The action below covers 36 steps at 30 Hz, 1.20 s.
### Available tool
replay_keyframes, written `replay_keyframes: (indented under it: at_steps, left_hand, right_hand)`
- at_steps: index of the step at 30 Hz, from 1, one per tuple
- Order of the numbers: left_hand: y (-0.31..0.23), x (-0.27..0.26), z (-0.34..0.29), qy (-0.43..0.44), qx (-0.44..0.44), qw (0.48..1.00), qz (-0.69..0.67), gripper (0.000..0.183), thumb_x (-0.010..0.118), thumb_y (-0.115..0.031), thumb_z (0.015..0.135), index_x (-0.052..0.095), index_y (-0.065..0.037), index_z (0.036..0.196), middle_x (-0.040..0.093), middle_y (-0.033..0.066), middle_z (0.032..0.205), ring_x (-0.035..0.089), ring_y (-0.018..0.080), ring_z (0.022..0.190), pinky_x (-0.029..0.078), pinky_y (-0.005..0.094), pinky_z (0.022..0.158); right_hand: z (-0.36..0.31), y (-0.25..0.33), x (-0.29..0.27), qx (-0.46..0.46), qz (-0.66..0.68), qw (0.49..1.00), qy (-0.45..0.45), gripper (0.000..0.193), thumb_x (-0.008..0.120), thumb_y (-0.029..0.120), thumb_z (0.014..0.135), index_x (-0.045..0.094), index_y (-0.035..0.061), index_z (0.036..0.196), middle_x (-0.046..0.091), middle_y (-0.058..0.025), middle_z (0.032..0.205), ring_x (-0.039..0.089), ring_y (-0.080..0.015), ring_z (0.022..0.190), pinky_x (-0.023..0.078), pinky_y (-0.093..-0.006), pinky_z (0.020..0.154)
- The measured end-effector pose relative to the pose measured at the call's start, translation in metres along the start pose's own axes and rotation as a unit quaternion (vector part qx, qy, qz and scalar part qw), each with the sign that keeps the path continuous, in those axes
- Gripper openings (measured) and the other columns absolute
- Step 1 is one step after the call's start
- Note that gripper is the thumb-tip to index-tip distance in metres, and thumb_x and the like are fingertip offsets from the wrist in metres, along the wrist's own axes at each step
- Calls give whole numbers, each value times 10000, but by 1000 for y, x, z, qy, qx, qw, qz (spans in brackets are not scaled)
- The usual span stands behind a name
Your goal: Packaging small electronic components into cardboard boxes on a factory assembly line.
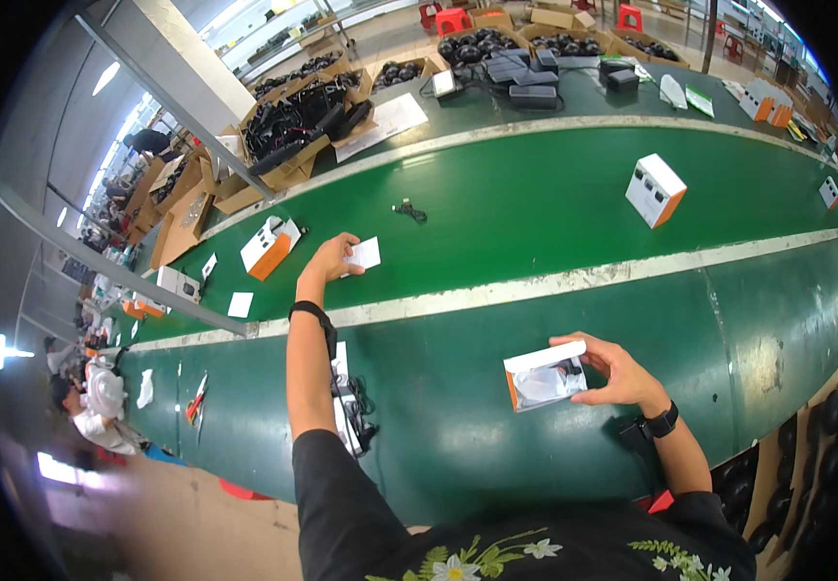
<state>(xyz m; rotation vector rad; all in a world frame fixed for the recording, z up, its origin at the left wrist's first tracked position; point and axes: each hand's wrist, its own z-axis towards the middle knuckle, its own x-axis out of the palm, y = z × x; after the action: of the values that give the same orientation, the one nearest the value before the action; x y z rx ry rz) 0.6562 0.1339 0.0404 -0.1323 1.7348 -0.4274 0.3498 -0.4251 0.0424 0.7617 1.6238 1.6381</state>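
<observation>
Over the green conveyor belt my left hand point(334, 257) reaches out, its fingers closed on the near edge of a white paper leaflet point(368, 254). My right hand point(622, 376) grips the right end of a small white and orange box point(513, 386) on the near bench. That box is open toward me, and inside it show a clear plastic bag point(543, 385) and a dark item I cannot make out. Beyond the leaflet, a short black cable point(412, 211) lies coiled on the belt. Beside my left forearm sit black cables point(353, 405) on a white box.
A white and orange box point(656, 191) stands on the belt at right, another box point(269, 250) at left beside a paper slip point(241, 304). Red-handled scissors point(196, 402) lie on the left bench. A metal post point(177, 107) slants across the left; cartons of black parts point(298, 121) stand behind.
</observation>
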Motion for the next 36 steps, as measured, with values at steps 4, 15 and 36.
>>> replay_keyframes:
  at_steps: [4, 15, 36]
  left_hand:
    - [-5, 0, -3, 7, -38, 999, -7, 821, 1078, -262, 656, 737, -74, 1378, 791, 149, 1096, 768, 370, 1048, 597, 447, 1003]
    - [-102, -16, -95, -220, 65, 959, -167, 459, 1023, -97, 706, 748, -46, 1069, 798, 141, 996, 793, 327, 977, 610, 403, 867]
    - [-297, 60, -298, -330, 311, 838, -302, 496, 966, -82, 825, 725, -62, 1258, 719, 163, 1432, 701, 339, 1227, 579, 436, 994]
  right_hand:
    - [0, 2, 5, -8, 55, 998, -8, 969, 910, 11, 854, 464, 50, 1713, 486, -75, 1734, 493, -225, 1573, 312, -438, 1379]
    - [-26, 22, 14, -45, -105, 993, -30, 976, 952, 203, 875, 472, 76, 1715, 489, -116, 1748, 517, -265, 1570, 431, -461, 1308]
    - [-45, 154, 46, -202, -362, 860, -298, 200, 855, -48, 840, 845, 67, 1003, 820, -50, 945, 688, -139, 695, 495, -287, 571]
